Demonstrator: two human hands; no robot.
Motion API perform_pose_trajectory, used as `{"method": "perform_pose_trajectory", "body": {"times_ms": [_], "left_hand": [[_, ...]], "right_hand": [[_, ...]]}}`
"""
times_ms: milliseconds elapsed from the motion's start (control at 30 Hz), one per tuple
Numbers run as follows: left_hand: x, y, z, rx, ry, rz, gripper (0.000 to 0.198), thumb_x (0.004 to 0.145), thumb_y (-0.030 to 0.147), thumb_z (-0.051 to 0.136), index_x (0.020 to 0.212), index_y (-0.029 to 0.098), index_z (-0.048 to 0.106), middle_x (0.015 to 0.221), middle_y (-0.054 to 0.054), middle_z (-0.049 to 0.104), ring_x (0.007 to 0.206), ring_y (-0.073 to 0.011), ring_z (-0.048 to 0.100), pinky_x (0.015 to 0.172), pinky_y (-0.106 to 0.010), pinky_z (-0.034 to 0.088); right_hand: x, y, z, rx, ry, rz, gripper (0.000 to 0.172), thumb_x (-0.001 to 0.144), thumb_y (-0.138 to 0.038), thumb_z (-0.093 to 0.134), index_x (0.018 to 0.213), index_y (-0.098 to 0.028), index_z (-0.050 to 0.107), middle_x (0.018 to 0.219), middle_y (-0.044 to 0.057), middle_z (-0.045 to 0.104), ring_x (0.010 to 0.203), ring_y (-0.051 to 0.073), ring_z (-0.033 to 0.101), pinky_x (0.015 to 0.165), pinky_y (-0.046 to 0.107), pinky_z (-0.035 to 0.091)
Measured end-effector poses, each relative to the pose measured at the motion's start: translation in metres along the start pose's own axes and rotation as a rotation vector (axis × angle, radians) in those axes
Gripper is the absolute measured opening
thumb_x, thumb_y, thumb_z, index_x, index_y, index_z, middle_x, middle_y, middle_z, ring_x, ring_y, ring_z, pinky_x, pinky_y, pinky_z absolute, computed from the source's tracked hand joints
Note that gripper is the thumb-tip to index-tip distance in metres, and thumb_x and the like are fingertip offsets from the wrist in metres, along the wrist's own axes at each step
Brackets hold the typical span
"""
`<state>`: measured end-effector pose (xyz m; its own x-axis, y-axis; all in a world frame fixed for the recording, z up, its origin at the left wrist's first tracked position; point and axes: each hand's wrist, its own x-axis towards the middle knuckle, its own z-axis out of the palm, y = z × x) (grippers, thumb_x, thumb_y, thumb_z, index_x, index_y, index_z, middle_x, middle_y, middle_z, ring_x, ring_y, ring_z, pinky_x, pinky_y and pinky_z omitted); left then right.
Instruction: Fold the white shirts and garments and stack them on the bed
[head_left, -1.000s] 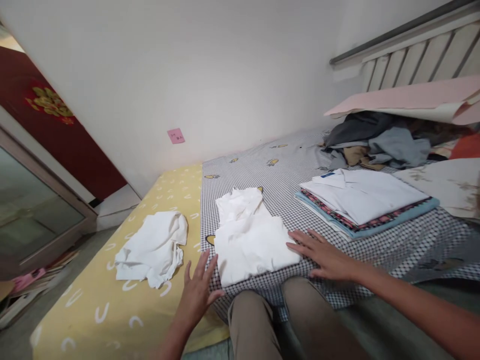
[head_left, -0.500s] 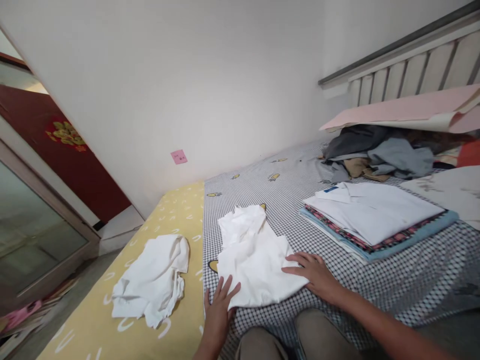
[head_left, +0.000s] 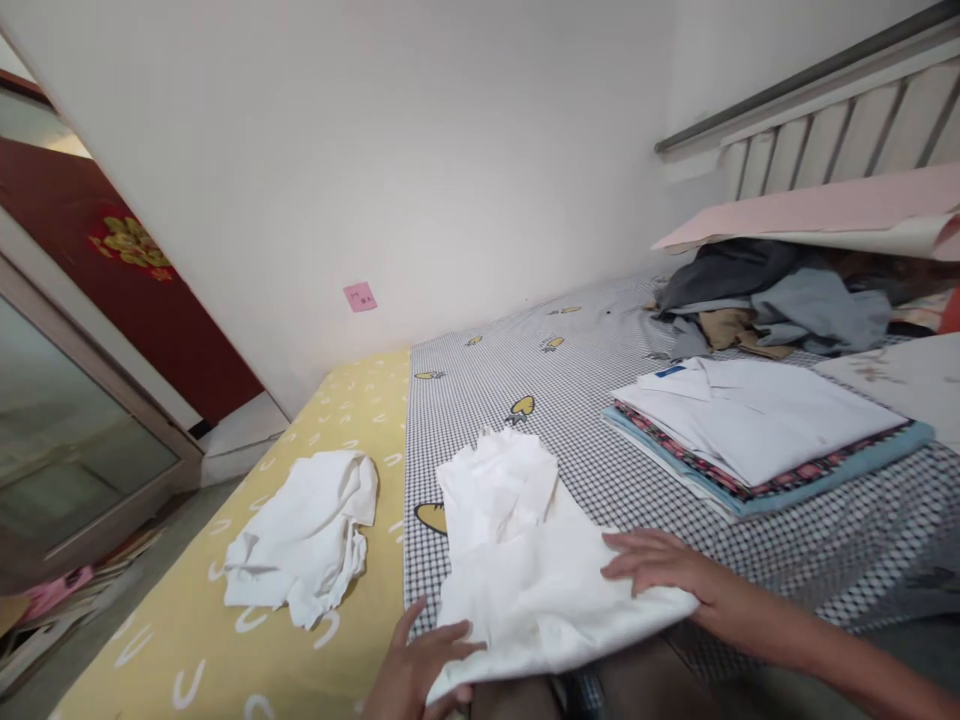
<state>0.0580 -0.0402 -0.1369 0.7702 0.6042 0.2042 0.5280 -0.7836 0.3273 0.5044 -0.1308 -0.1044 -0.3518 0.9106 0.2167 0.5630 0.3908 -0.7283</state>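
White garment (head_left: 517, 590): newly drawn off checked sheet (head_left: 487, 385) at near hem (head_left: 559, 662), freeing it
Left hand (head_left: 420, 668): gripping one end
Right hand (head_left: 671, 572): gripping other

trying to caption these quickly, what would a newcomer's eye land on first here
The white garment low in the centre draws the eye first, its near edge held by the left grip and right grip. Next comes the folded stack on the checked sheet to its right, topped by a white shirt. The pink note on the wall also stands out.
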Motion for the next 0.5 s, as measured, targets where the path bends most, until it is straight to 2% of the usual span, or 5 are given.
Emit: {"method": "perform_pose_trajectory", "body": {"times_ms": [133,233,300,400,500], "left_hand": [[0.009,0.037,-0.044,-0.226,-0.025,-0.136,0.055,0.085,0.075,0.049,0.098,0.032,0.081,0.102,-0.007,0.081,0.100,-0.0285,0.073,0.109,-0.043,0.050],[0.053,0.057,-0.093,-0.388,-0.019,-0.385,0.058,0.090,0.072,0.044,0.087,0.025,0.077,0.090,-0.007,0.080,0.092,-0.0260,0.071,0.089,-0.035,0.057],[0.097,0.050,-0.113,-0.518,0.003,-0.477,0.061,0.088,0.074,0.046,0.077,0.020,0.073,0.086,-0.007,0.078,0.086,-0.0251,0.069,0.087,-0.034,0.056],[0.164,0.013,-0.109,-0.933,0.099,-0.722,0.064,0.088,0.071,0.050,0.101,0.013,0.073,0.097,-0.011,0.079,0.093,-0.0253,0.070,0.089,-0.036,0.055],[0.206,-0.030,-0.077,-1.066,0.187,-0.940,0.072,0.089,0.073,0.047,0.113,0.010,0.069,0.098,-0.016,0.078,0.093,-0.0270,0.072,0.088,-0.040,0.057]], "right_hand": [[0.012,-0.033,-0.024,0.207,-0.087,0.083,0.031,0.096,-0.045,0.053,0.101,-0.029,0.079,0.110,0.008,0.077,0.108,0.030,0.069,0.099,0.045,0.050],[0.054,-0.042,-0.046,0.293,-0.083,0.129,0.031,0.090,-0.046,0.058,0.092,-0.022,0.079,0.099,0.007,0.078,0.095,0.028,0.069,0.090,0.042,0.053],[0.095,-0.035,-0.055,0.362,-0.080,0.156,0.030,0.085,-0.046,0.062,0.084,-0.020,0.076,0.092,0.005,0.077,0.091,0.027,0.068,0.088,0.042,0.053],[0.160,-0.007,-0.052,0.571,0.009,0.291,0.027,0.075,-0.043,0.072,0.085,-0.018,0.073,0.090,0.005,0.078,0.093,0.027,0.069,0.092,0.043,0.052],[0.206,0.033,-0.029,0.739,0.178,0.456,0.036,0.069,-0.044,0.078,0.094,-0.018,0.069,0.093,0.008,0.078,0.089,0.027,0.071,0.087,0.043,0.055]]}}
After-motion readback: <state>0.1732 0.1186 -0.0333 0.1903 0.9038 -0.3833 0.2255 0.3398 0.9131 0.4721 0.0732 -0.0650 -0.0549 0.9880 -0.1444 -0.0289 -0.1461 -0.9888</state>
